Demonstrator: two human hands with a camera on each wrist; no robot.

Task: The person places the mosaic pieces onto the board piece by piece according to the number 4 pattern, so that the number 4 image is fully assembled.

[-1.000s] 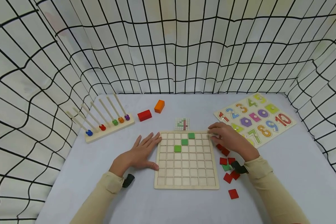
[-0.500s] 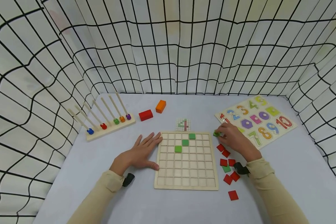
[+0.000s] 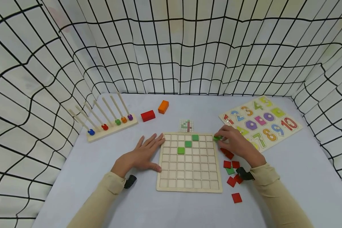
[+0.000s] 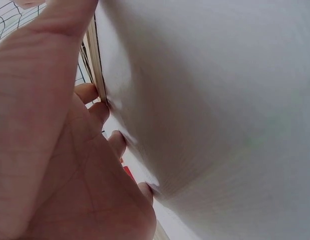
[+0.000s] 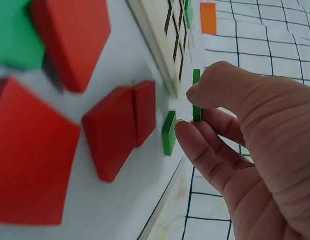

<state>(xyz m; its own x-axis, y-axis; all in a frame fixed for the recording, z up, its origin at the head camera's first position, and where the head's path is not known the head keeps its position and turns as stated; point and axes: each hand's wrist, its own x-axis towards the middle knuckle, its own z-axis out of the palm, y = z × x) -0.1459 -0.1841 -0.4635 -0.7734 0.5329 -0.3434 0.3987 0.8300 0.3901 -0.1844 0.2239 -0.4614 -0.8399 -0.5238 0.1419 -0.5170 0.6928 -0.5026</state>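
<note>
A wooden grid board (image 3: 188, 175) lies in the middle of the table, with three green tiles (image 3: 180, 150) set in a diagonal in its upper rows. My left hand (image 3: 141, 157) is flat with spread fingers, its fingertips and thumb touching the board's left edge. At the upper right corner of the board, my right hand (image 3: 236, 143) pinches a green tile (image 5: 196, 95) between thumb and fingers, held on edge in the right wrist view. Another green tile (image 5: 169, 132) lies on the table just below those fingers. Past the board's far edge sits a small pattern card (image 3: 186, 125).
Several red tiles (image 3: 237, 198) and a green one (image 3: 230, 171) lie scattered right of the board. A number puzzle (image 3: 260, 118) is behind the right hand. Red (image 3: 148, 116) and orange blocks (image 3: 163, 107) and a peg stand (image 3: 112, 129) are farther back. Black netting surrounds the table.
My right hand first shifted right, away from the board's corner, where a green tile showed at its fingertips, then came back left with the tile to the corner. The left hand has stayed put.
</note>
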